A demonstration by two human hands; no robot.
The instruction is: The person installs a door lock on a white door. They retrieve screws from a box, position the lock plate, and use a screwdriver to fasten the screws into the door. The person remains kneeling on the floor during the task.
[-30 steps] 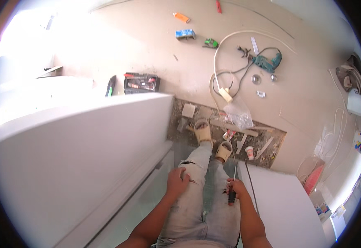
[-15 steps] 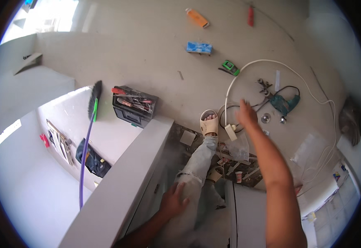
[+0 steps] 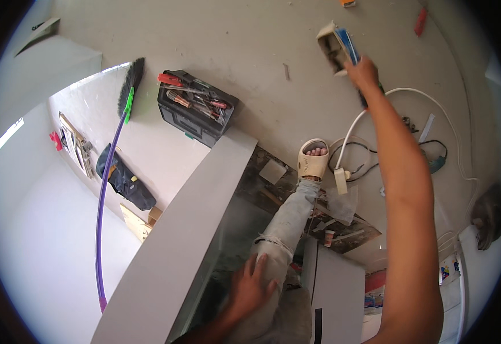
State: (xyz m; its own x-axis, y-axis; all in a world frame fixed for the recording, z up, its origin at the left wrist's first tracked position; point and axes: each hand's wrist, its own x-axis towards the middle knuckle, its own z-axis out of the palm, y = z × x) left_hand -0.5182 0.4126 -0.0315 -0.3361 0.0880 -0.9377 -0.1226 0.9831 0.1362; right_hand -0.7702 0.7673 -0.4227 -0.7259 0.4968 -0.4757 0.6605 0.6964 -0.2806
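Note:
My right hand (image 3: 363, 74) is closed on the near edge of a small open cardboard box (image 3: 332, 48), blue outside and pale brown within. The box is tilted, its open side facing me; what it contains, if anything, is too dark to tell. My right forearm hides most of a teal power drill (image 3: 437, 164) on the floor. My left hand (image 3: 250, 293) lies on my jeans (image 3: 279, 241) near the knee, fingers spread and holding nothing.
A black toolbox (image 3: 196, 127) full of hand tools stands beyond a long pale panel (image 3: 187, 229). A broom (image 3: 110, 172) leans at left. A white cable (image 3: 351, 127) runs to a power strip (image 3: 341, 180) beside my sandal (image 3: 312, 163). A red object (image 3: 420, 22) lies far right.
My right hand has reached farther forward and taken hold of the blue box, tipping it up. My left hand stays on my leg. The view has shifted, moving the toolbox and broom upward.

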